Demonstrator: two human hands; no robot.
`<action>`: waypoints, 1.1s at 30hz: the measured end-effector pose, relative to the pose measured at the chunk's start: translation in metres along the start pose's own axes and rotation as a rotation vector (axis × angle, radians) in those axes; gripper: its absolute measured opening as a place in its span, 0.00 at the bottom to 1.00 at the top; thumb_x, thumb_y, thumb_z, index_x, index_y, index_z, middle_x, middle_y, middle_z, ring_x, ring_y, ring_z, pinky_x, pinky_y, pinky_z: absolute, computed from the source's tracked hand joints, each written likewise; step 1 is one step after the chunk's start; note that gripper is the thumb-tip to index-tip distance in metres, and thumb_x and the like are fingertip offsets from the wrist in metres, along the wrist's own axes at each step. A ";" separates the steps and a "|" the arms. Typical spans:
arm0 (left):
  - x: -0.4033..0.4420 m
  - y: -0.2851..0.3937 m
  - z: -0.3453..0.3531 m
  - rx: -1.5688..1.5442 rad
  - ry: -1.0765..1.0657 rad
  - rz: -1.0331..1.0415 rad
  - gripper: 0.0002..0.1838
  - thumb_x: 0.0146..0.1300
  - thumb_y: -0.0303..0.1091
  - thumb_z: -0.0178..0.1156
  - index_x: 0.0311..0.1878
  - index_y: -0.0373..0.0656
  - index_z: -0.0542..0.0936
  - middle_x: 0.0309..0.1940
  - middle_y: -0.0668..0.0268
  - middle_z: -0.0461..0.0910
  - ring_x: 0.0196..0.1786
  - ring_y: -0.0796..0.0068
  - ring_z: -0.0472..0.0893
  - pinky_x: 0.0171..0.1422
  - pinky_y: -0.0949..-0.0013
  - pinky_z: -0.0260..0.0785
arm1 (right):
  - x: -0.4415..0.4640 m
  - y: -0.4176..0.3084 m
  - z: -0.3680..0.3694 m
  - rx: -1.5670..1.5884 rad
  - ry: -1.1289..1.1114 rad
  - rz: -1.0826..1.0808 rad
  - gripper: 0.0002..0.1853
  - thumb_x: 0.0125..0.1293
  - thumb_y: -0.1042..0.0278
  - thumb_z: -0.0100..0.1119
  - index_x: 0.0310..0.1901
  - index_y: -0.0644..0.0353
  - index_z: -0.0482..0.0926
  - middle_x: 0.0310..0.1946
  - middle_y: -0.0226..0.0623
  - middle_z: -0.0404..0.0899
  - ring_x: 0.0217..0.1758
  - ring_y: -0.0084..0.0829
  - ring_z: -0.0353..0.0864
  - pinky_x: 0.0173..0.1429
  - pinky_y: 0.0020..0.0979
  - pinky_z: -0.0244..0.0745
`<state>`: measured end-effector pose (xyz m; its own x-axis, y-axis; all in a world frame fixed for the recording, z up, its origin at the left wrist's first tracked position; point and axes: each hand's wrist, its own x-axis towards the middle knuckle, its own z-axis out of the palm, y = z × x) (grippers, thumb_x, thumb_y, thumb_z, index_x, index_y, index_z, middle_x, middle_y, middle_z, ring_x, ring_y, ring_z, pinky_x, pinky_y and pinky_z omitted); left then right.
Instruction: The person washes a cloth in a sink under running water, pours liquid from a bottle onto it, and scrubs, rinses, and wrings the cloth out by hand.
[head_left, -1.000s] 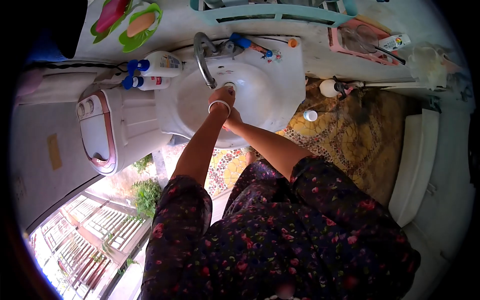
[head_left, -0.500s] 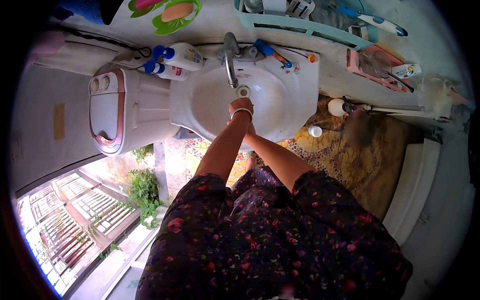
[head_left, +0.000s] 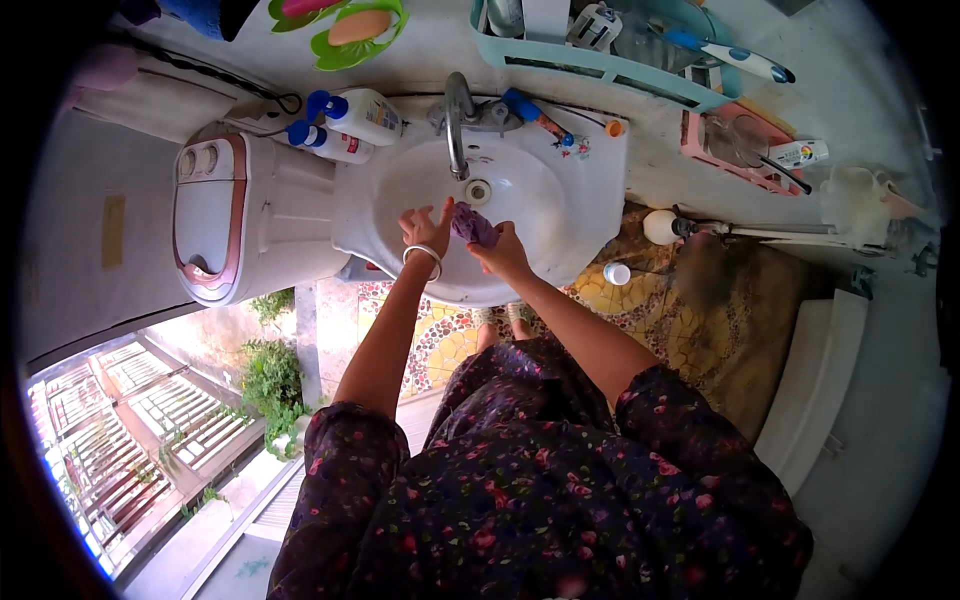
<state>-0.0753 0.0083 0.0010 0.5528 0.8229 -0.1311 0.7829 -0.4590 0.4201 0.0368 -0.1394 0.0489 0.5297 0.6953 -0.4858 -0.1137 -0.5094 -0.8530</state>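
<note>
A crumpled purple cloth [head_left: 473, 225] is bunched up over the front of the white washbasin [head_left: 395, 180]. My right hand [head_left: 506, 252] grips it from the right side. On the left, my left hand [head_left: 428, 232] has its fingers spread, with the thumb side close to the cloth; whether it touches cannot be made out. A white bangle [head_left: 424, 258] circles my left wrist. Just beyond the cloth are the basin's drain [head_left: 478, 191] and the curved metal tap [head_left: 456, 135].
Two blue-topped pump bottles [head_left: 345, 125] stand at the basin's back left. A blue tube [head_left: 535, 115] lies at its back right. A small washing machine [head_left: 212, 215] is on the left. Below the right rim a white container [head_left: 617, 273] shows. Wall racks [head_left: 600, 60] hold toiletries.
My hands, clasped together before, have moved apart. The purple cloth, hidden earlier, now shows in my right hand. My left hand has shifted left and spread its fingers.
</note>
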 end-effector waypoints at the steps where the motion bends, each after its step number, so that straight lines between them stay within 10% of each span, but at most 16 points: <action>1: -0.001 -0.001 -0.005 0.045 -0.100 0.160 0.42 0.53 0.66 0.61 0.60 0.42 0.65 0.53 0.54 0.71 0.58 0.55 0.70 0.63 0.56 0.63 | -0.006 -0.005 0.001 -0.076 0.074 -0.127 0.30 0.52 0.56 0.68 0.48 0.65 0.63 0.33 0.43 0.77 0.29 0.32 0.79 0.33 0.33 0.76; 2: -0.002 -0.002 -0.011 0.074 -0.196 0.323 0.43 0.52 0.67 0.61 0.60 0.42 0.64 0.52 0.55 0.71 0.57 0.57 0.71 0.62 0.56 0.65 | -0.011 -0.013 0.000 -0.151 0.156 -0.252 0.31 0.51 0.58 0.70 0.49 0.65 0.62 0.36 0.45 0.77 0.34 0.36 0.81 0.38 0.34 0.76; 4: -0.033 0.063 -0.065 -1.055 -0.661 -0.555 0.40 0.55 0.66 0.60 0.59 0.44 0.65 0.52 0.58 0.71 0.54 0.65 0.75 0.58 0.57 0.70 | -0.029 -0.027 -0.002 -0.074 0.059 -0.186 0.30 0.51 0.59 0.69 0.49 0.66 0.64 0.40 0.46 0.76 0.44 0.40 0.79 0.47 0.36 0.73; 8: -0.047 0.063 -0.059 -1.111 -0.449 -0.452 0.32 0.57 0.55 0.65 0.56 0.43 0.68 0.41 0.65 0.76 0.36 0.76 0.79 0.40 0.71 0.77 | -0.038 -0.022 -0.006 -0.338 0.111 -0.452 0.20 0.59 0.59 0.62 0.46 0.67 0.74 0.40 0.42 0.78 0.41 0.37 0.79 0.48 0.32 0.72; 10: -0.050 0.057 -0.065 -1.014 -0.338 -0.292 0.31 0.58 0.50 0.66 0.57 0.42 0.67 0.36 0.68 0.76 0.32 0.81 0.77 0.31 0.76 0.73 | -0.029 -0.014 -0.015 0.458 -0.239 -0.170 0.17 0.64 0.63 0.57 0.48 0.68 0.74 0.40 0.36 0.78 0.42 0.26 0.76 0.50 0.28 0.70; 16: -0.056 0.057 -0.116 -0.969 -0.244 -0.150 0.33 0.57 0.46 0.68 0.58 0.36 0.65 0.38 0.66 0.77 0.33 0.82 0.77 0.29 0.80 0.70 | -0.032 -0.039 -0.035 0.675 -0.187 -0.252 0.17 0.71 0.66 0.46 0.55 0.67 0.71 0.47 0.34 0.77 0.49 0.21 0.74 0.56 0.26 0.68; 20: -0.058 0.035 -0.165 -1.685 -0.376 -0.123 0.34 0.58 0.44 0.67 0.62 0.37 0.64 0.49 0.63 0.74 0.52 0.68 0.77 0.58 0.67 0.70 | -0.029 -0.066 -0.067 0.804 0.011 0.018 0.16 0.73 0.65 0.40 0.53 0.66 0.72 0.47 0.36 0.78 0.49 0.26 0.76 0.57 0.32 0.68; 22: -0.055 0.024 -0.171 -1.627 -0.401 -0.044 0.31 0.57 0.43 0.67 0.59 0.38 0.69 0.51 0.62 0.74 0.54 0.66 0.77 0.57 0.66 0.71 | -0.023 -0.065 -0.067 0.838 -0.040 -0.172 0.15 0.72 0.67 0.41 0.52 0.66 0.72 0.46 0.36 0.78 0.47 0.26 0.76 0.57 0.30 0.68; 25: -0.050 0.025 -0.183 0.078 -0.307 0.099 0.16 0.58 0.33 0.66 0.47 0.36 0.78 0.48 0.57 0.78 0.48 0.67 0.81 0.50 0.63 0.72 | -0.029 -0.073 -0.069 0.695 0.010 -0.245 0.15 0.71 0.65 0.42 0.50 0.66 0.73 0.40 0.33 0.77 0.42 0.21 0.74 0.51 0.25 0.67; 26: -0.049 0.014 -0.175 0.077 -0.308 0.099 0.16 0.58 0.33 0.66 0.47 0.36 0.78 0.48 0.57 0.78 0.48 0.67 0.81 0.50 0.63 0.72 | -0.031 -0.071 -0.064 0.694 0.011 -0.244 0.15 0.71 0.65 0.42 0.50 0.66 0.73 0.40 0.33 0.77 0.42 0.21 0.74 0.51 0.25 0.67; 28: -0.042 -0.024 -0.141 -0.395 0.092 0.163 0.17 0.57 0.30 0.65 0.48 0.35 0.76 0.45 0.58 0.80 0.47 0.67 0.81 0.48 0.64 0.73 | -0.042 -0.065 -0.048 0.833 -0.038 -0.191 0.14 0.72 0.66 0.42 0.51 0.66 0.70 0.44 0.35 0.75 0.45 0.24 0.76 0.56 0.29 0.68; 29: -0.041 -0.028 -0.131 -1.257 -0.168 -0.160 0.21 0.58 0.28 0.64 0.54 0.35 0.72 0.53 0.57 0.77 0.56 0.64 0.76 0.56 0.62 0.71 | -0.053 -0.069 -0.042 0.783 -0.108 -0.182 0.14 0.73 0.65 0.41 0.52 0.65 0.70 0.44 0.34 0.75 0.46 0.23 0.75 0.56 0.28 0.68; 32: -0.074 -0.003 -0.119 -0.800 -0.363 0.282 0.26 0.65 0.40 0.58 0.61 0.37 0.65 0.56 0.56 0.73 0.60 0.59 0.72 0.64 0.60 0.67 | -0.087 -0.084 -0.011 0.470 -0.369 -0.238 0.16 0.74 0.62 0.42 0.56 0.62 0.70 0.45 0.32 0.73 0.47 0.21 0.73 0.55 0.24 0.68; 33: -0.086 0.023 -0.127 -1.482 -0.566 0.070 0.27 0.67 0.45 0.52 0.64 0.38 0.64 0.59 0.55 0.70 0.61 0.57 0.72 0.65 0.57 0.67 | -0.095 -0.082 0.005 0.489 -0.516 -0.253 0.18 0.74 0.62 0.43 0.60 0.61 0.68 0.47 0.32 0.73 0.50 0.23 0.73 0.59 0.25 0.66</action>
<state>-0.1417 -0.0303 0.1362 0.8693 0.4345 -0.2356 -0.0208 0.5084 0.8608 -0.0087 -0.1609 0.1639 0.1422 0.9717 -0.1887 -0.4651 -0.1027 -0.8793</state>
